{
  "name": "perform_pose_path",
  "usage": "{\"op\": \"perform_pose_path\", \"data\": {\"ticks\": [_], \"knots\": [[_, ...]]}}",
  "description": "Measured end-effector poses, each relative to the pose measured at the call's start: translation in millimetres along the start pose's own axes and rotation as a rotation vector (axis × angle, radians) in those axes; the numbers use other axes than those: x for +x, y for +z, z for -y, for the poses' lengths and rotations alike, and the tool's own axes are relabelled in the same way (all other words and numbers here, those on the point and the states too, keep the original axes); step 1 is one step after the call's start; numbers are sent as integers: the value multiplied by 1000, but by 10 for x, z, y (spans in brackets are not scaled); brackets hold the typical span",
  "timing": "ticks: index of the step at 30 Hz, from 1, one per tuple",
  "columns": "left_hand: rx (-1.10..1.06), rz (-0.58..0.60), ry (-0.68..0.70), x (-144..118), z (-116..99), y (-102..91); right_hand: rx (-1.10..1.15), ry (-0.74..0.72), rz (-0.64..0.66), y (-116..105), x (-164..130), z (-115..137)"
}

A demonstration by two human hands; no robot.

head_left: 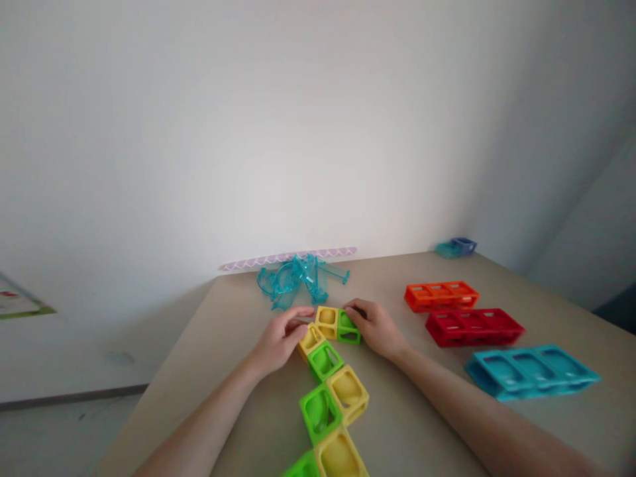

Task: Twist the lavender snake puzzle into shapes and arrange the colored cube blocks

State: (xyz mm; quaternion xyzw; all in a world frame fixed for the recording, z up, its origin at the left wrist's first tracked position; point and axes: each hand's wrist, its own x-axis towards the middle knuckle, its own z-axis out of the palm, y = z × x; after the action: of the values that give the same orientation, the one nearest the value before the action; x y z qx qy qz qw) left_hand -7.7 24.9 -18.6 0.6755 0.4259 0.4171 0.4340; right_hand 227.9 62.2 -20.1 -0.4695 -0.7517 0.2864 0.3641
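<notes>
My curled left hand pinches a yellow cube, my curled right hand a green cube, perhaps to steady them.

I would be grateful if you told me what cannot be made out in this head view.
All in the head view:
- Near end of the green and yellow chain: cut off by the bottom edge.
- Some fingers of the right hand: hidden by the hand itself.
- Part of the purple strip: obscured by the clear blue pieces.
- Teal thing in the far corner: too small and blurred.
</notes>
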Motion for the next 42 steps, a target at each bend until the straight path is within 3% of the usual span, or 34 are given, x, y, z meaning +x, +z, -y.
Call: {"op": "perform_pose_path", "data": {"ticks": [4, 12, 15, 19, 21, 24, 30, 34, 37, 42], "knots": [[159, -32, 27, 4, -12, -18, -26, 9, -16, -18, -6, 12], [220, -152, 5, 34, 23, -9, -67, 25, 18, -60, -33, 30], [309, -186, 18, 24, 0, -15, -95, -52, 12, -93, -73, 108], [300, -52, 7, -25, -76, -15, -90, -272, 84, -99, -122, 183], [274, 21, -3, -54, -115, -11, -95, -316, 131, -77, -131, 183], [276, 59, 73, -85, -158, -10, -162, -274, 130, -44, -127, 158], [294, 216, 211, -106, -202, -32, -489, -185, -9, -89, -155, 212], [281, 404, 217, -111, -229, -38, -636, -438, 113, -150, -186, 305], [256, 413, 209, -111, -245, -41, -610, -482, 198, -173, -184, 328], [212, 389, 224, -96, -233, -57, -622, -399, 160, -173, -164, 311]]}}
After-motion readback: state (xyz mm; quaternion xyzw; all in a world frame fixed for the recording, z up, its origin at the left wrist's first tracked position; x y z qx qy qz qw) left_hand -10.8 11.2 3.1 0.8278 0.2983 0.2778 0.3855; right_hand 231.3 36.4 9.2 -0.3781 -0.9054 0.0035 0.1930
